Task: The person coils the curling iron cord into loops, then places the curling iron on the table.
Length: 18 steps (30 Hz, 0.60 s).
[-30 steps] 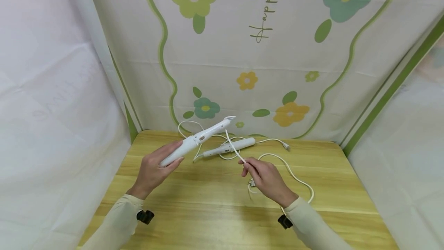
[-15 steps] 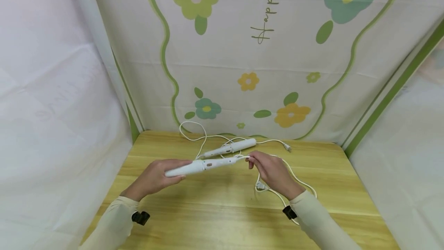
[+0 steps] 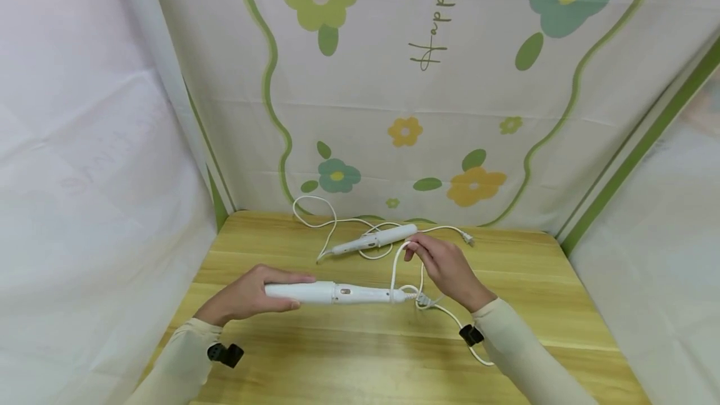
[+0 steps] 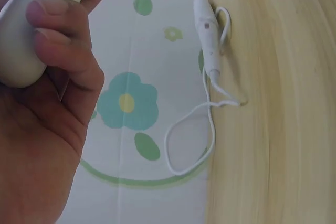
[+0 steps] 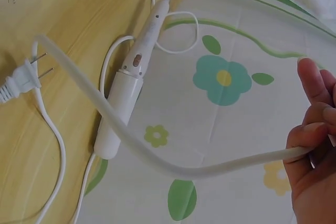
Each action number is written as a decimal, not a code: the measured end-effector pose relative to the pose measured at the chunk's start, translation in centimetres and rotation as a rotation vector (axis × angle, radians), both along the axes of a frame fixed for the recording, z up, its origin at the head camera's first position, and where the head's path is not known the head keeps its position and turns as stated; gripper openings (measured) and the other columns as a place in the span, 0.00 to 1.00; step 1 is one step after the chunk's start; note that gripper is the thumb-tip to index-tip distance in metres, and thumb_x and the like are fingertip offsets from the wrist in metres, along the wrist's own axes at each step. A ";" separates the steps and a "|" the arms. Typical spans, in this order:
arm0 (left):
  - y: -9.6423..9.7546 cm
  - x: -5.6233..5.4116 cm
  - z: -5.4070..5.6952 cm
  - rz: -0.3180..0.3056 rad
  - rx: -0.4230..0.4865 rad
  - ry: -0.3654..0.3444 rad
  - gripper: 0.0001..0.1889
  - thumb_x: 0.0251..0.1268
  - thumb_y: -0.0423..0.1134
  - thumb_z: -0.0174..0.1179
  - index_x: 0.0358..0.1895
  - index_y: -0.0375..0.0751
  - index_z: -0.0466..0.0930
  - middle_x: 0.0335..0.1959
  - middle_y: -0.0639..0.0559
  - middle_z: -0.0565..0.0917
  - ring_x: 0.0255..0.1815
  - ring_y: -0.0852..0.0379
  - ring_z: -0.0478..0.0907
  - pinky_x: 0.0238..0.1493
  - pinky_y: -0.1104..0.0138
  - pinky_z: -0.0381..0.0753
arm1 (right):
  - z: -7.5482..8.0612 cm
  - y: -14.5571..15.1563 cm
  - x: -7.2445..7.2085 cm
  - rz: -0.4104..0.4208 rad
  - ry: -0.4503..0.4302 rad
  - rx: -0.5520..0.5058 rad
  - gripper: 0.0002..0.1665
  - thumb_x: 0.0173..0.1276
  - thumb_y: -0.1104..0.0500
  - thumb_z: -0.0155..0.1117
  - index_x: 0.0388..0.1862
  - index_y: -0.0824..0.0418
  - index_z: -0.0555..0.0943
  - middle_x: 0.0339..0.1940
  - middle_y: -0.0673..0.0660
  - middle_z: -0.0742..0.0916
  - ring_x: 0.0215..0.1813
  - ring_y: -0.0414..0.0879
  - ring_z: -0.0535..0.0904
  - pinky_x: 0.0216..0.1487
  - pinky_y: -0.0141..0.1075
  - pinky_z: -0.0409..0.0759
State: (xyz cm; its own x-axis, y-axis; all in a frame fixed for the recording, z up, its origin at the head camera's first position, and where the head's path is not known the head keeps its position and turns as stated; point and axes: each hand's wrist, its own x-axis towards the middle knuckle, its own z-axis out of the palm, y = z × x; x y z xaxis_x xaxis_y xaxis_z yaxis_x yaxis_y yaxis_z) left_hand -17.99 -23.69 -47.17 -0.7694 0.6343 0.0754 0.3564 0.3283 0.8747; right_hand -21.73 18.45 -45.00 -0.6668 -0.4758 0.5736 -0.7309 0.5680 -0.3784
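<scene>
In the head view, my left hand (image 3: 253, 292) grips the thick end of a white corded hair straightener (image 3: 360, 294), held roughly level above the table. My right hand (image 3: 444, 267) pinches its white cord (image 3: 395, 267) between thumb and fingers. The cord arches down from there to the straightener's narrow end; whether it passes around that end I cannot tell. In the left wrist view, curled fingers (image 4: 65, 40) wrap the thick end. A stretch of cord (image 5: 184, 171) runs leftward from the pinching fingers in the right wrist view.
A second white straightener (image 3: 374, 240) lies near the back of the wooden table (image 3: 326, 361), its cord looped around it and up against the flowered cloth (image 3: 349, 111). Its plug (image 3: 468, 239) points right. Another plug (image 5: 23, 78) lies nearer, below my right hand. White cloth walls flank both sides.
The held straightener has swung down from a tilt to level, its narrow end coming nearer me. My right hand has shifted slightly right and up, drawing the cord into an arch.
</scene>
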 end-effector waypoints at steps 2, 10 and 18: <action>0.2 0.1 0.2 -0.024 0.033 -0.010 0.24 0.71 0.35 0.74 0.69 0.47 0.87 0.66 0.35 0.87 0.41 0.59 0.84 0.38 0.63 0.88 | -0.1 0.1 -0.1 -0.001 -0.028 -0.016 0.11 0.82 0.69 0.61 0.42 0.55 0.85 0.33 0.44 0.90 0.27 0.31 0.71 0.36 0.35 0.77; 1.2 0.4 0.9 -0.069 0.170 -0.014 0.25 0.69 0.27 0.72 0.68 0.45 0.87 0.63 0.50 0.90 0.37 0.61 0.81 0.34 0.65 0.86 | -1.0 -0.3 0.1 0.023 -0.091 -0.050 0.14 0.83 0.68 0.61 0.39 0.51 0.85 0.33 0.45 0.90 0.30 0.31 0.75 0.39 0.36 0.80; 2.0 0.7 1.2 -0.025 0.289 0.019 0.27 0.69 0.23 0.68 0.69 0.44 0.86 0.59 0.62 0.90 0.37 0.62 0.80 0.29 0.67 0.83 | -1.8 -0.7 0.6 0.040 -0.148 -0.095 0.11 0.84 0.66 0.61 0.46 0.52 0.87 0.35 0.45 0.90 0.32 0.32 0.77 0.37 0.34 0.80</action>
State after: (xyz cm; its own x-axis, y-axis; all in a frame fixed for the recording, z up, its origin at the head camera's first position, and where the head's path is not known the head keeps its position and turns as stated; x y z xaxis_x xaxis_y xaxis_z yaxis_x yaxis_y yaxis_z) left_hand -17.31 -21.72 -46.01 -0.7508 0.6029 0.2698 0.3781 0.0575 0.9240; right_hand -21.09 17.77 -46.76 -0.7288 -0.4520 0.5143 -0.6846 0.4957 -0.5345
